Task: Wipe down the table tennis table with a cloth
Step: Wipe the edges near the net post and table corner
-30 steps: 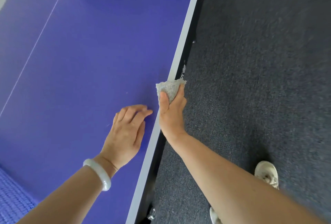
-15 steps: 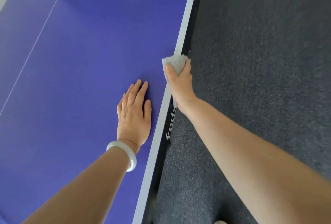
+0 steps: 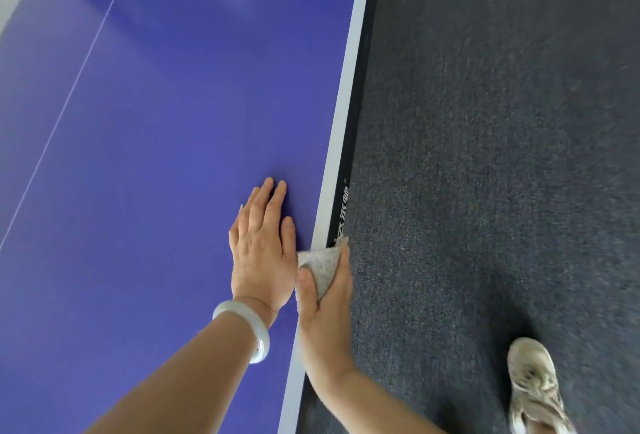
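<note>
The blue table tennis table [image 3: 173,156] fills the left of the view, with a white border line and a black side edge running down its right side. My right hand [image 3: 325,315] grips a small grey cloth [image 3: 320,265] and holds it over the table's right edge, thumb on top, fingers wrapped down the side. My left hand [image 3: 263,246] lies flat on the blue surface just left of the cloth, fingers straight, with a pale bangle on the wrist.
Dark grey carpet [image 3: 485,156] covers the floor to the right of the table. My shoe [image 3: 533,385] stands on it at the lower right. A thin white centre line [image 3: 69,94] crosses the tabletop at the left.
My right hand has drawn the cloth back along the table edge toward me, after sliding it away a moment before. My left hand stays flat on the top, now right beside the cloth.
</note>
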`<state>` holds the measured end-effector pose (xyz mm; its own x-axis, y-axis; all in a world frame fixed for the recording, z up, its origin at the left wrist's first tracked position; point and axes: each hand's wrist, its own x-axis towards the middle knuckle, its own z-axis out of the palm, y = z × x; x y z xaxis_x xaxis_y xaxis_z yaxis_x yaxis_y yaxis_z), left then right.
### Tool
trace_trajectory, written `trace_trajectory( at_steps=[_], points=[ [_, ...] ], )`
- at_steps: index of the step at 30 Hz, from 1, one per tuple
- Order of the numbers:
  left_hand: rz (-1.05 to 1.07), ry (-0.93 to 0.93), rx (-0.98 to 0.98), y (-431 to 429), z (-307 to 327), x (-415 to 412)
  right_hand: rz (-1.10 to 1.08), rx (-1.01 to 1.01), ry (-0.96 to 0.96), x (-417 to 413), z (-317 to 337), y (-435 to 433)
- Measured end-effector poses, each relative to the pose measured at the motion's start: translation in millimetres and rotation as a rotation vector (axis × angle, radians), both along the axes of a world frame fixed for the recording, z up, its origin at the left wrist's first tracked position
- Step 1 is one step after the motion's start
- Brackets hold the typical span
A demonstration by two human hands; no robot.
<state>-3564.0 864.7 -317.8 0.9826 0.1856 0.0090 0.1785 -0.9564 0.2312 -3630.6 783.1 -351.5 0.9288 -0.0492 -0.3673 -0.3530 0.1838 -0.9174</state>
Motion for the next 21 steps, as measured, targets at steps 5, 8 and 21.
trace_trajectory(
  at_steps=[5,8,21],
  points=[
    [-0.006,0.031,0.011,-1,1,0,-0.014,-0.035,0.036,121,-4,-16],
    [-0.003,0.036,0.019,0,3,0,-0.023,-0.019,0.038,144,-5,-17],
    [0.013,0.059,0.051,1,1,0,0.034,-0.038,0.091,141,-3,-20]
  ],
)
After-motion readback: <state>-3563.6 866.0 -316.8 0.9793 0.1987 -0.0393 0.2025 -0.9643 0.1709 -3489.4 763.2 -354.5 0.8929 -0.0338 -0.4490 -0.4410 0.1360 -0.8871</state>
